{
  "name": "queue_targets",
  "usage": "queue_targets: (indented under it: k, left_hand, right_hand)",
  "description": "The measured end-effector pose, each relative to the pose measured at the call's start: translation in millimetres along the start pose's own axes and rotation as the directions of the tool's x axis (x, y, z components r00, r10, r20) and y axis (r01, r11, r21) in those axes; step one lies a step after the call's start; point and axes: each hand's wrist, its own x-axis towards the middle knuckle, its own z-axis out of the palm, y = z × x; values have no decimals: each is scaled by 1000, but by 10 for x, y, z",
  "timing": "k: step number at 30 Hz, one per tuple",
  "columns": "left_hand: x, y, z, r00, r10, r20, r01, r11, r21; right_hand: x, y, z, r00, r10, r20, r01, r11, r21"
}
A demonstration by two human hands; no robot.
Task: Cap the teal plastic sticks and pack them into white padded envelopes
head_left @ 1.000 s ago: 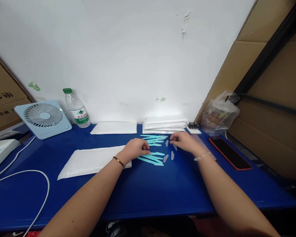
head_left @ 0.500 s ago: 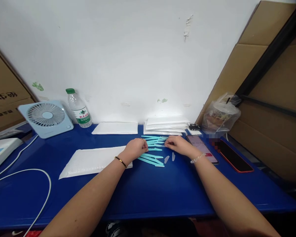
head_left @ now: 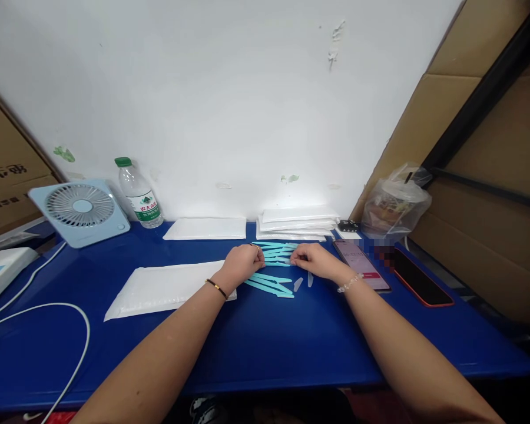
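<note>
At the back right corner of the surface (head_left: 287,347), a clear plastic bag (head_left: 417,203) around a lidded cup (head_left: 391,203), dark straw, brownish contents. Near the back edge, left side, a plastic bottle (head_left: 142,197), green cap, printed label; fill level can't tell. Flat white packets: one (head_left: 159,288) left of centre, one (head_left: 205,228) at the back edge, stack (head_left: 298,222) to its right; insides not visible. Teal stick (head_left: 277,264), thin, flat, narrow-ended, lies mid-surface, between the hands. Left hand (head_left: 242,263) has its grip clamped on the stick's left end; right hand (head_left: 314,260) has its grip pinched on what looks like a small translucent piece (head_left: 288,259), mostly hidden, at the right end. More teal sticks (head_left: 278,254) fanned toward the back edge, others (head_left: 271,278) toward the front; two loose clear pieces (head_left: 297,285) beside them. Surface is glossy blue; two phones (head_left: 417,280) toward the right edge, blue fan (head_left: 83,206) back left corner. White wall (head_left: 229,106) behind, scuffed; cardboard (head_left: 450,106) at right, printed carton (head_left: 13,165) left.
</note>
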Motion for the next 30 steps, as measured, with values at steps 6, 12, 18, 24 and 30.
queue_targets:
  k: [6, 12, 18, 24, 30]
  left_hand:
    - [8, -61, -18, 1000, -19, 3, 19, 1000, 0]
    - [45, 11, 56, 999, 34, -28, -33, 999, 23]
    - [-23, 49, -75, 993, 41, -114, -37, 999, 31]
    - [-118, 10, -196, 962, 165, 217, -137, 981, -138]
    - [-75, -1, -117, 982, 179, 57, -182, 982, 54]
  right_hand:
    - [-15, 39, -24, 1000, -3, -30, 4, 1000, 11]
    - [80, -126, 122, 997, -49, -55, 47, 998, -39]
    - [-28, -4, -183, 989, 71, -133, -86, 991, -107]
    - [-199, 41, -436, 924, 381, 32, -364, 903, -229]
    - [-80, -28, -184, 984, 177, -25, -176, 933, -314]
